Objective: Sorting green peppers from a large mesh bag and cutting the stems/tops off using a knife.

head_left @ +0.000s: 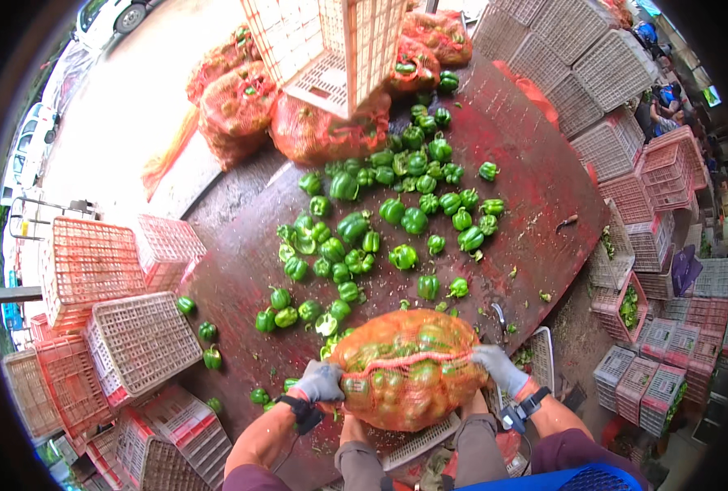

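A full orange mesh sack (417, 391) of green bell peppers lies in front of me, above my knees, with a pink seam or cord running across its upper side. My left hand (321, 383), in a grey glove, grips the sack's left end. At the right end, my gloved right hand (501, 370) has its fingers closed on the mesh. Beyond the sack, many loose green bell peppers (414, 221) are spread over the dark red work surface (536, 180). Some are cut or broken.
Stacked plastic crates stand on the left (145, 342) and right (611, 69). At the far edge a tall crate (323, 86) stands among filled mesh sacks (237, 106). A curved metal tool (499, 314) lies beyond my right hand. People (667, 110) are far right.
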Demonstrator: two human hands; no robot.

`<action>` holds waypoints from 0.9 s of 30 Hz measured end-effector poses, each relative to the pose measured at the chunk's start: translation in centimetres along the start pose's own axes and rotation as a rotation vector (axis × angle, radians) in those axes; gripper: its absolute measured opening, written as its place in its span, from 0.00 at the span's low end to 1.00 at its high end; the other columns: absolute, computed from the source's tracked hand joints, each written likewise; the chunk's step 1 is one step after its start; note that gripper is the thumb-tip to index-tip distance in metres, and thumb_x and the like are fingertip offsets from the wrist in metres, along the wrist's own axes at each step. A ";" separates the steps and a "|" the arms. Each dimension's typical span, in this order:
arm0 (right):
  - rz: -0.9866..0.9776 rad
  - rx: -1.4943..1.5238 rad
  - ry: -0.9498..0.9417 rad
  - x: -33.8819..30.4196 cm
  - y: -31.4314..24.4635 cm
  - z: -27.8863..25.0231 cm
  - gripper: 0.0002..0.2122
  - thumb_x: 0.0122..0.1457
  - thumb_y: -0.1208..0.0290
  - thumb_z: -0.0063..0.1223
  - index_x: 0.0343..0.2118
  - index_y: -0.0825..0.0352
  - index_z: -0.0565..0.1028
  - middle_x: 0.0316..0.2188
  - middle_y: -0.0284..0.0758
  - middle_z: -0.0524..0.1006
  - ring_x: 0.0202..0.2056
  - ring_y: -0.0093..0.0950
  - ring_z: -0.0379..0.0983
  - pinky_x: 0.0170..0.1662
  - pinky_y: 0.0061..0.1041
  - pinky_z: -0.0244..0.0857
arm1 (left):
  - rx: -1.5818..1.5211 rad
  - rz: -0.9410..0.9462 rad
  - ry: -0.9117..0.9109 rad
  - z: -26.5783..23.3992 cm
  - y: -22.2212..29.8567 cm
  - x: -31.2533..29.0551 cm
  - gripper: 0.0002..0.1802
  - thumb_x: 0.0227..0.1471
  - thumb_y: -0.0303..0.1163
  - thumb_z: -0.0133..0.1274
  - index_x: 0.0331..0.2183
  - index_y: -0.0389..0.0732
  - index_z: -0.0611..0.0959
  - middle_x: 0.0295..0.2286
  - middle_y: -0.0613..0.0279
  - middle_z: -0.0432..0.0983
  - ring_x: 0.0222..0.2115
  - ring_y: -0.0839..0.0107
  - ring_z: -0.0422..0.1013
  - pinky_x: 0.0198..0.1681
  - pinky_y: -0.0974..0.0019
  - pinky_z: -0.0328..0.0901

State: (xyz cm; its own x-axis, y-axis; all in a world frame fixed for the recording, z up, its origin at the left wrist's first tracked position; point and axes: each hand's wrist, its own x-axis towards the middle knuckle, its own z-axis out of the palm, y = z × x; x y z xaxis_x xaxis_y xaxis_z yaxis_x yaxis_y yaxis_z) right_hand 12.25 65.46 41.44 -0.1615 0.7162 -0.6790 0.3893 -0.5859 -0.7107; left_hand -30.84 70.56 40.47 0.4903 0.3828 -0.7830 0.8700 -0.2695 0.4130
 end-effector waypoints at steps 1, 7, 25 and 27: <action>0.193 0.216 -0.002 -1.3 -0.7 0.3 0.08 0.56 0.73 0.52 0.32 0.72 0.79 0.28 0.26 0.76 0.32 0.16 0.68 0.36 0.21 0.63 | 0.006 0.013 0.006 0.8 -0.4 -0.7 0.21 0.34 0.46 0.59 0.36 0.54 0.87 0.36 0.60 0.82 0.41 0.59 0.77 0.42 0.57 0.70; 0.270 0.314 -0.033 -12.6 -10.1 1.9 0.07 0.54 0.73 0.50 0.20 0.65 0.71 0.18 0.24 0.68 0.25 0.19 0.64 0.29 0.24 0.60 | 0.075 -0.072 -0.090 2.0 2.8 -6.3 0.16 0.39 0.43 0.56 0.33 0.54 0.87 0.34 0.61 0.83 0.39 0.61 0.78 0.41 0.58 0.70; 0.267 0.055 -0.476 -22.1 -25.0 -5.4 0.08 0.55 0.71 0.52 0.21 0.65 0.71 0.18 0.26 0.67 0.22 0.20 0.64 0.25 0.25 0.59 | 0.464 0.172 0.162 -7.5 9.3 -21.4 0.06 0.45 0.32 0.55 0.27 0.50 0.87 0.33 0.67 0.78 0.37 0.65 0.76 0.34 0.60 0.71; -0.365 -0.382 -0.537 -23.8 -28.7 -8.5 0.06 0.51 0.71 0.54 0.23 0.66 0.72 0.24 0.35 0.74 0.25 0.29 0.72 0.28 0.29 0.64 | 0.476 0.205 0.227 -12.4 11.5 -24.3 0.04 0.43 0.32 0.56 0.25 0.50 0.86 0.31 0.66 0.79 0.36 0.64 0.76 0.33 0.60 0.72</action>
State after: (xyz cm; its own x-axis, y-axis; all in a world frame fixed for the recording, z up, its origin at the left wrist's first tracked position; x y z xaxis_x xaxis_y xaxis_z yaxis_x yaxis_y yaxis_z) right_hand 12.63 68.48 79.55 -0.7228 0.4987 -0.4784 0.4979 -0.1044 -0.8609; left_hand -32.12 69.10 70.06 0.6918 0.4465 -0.5674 0.6615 -0.7070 0.2501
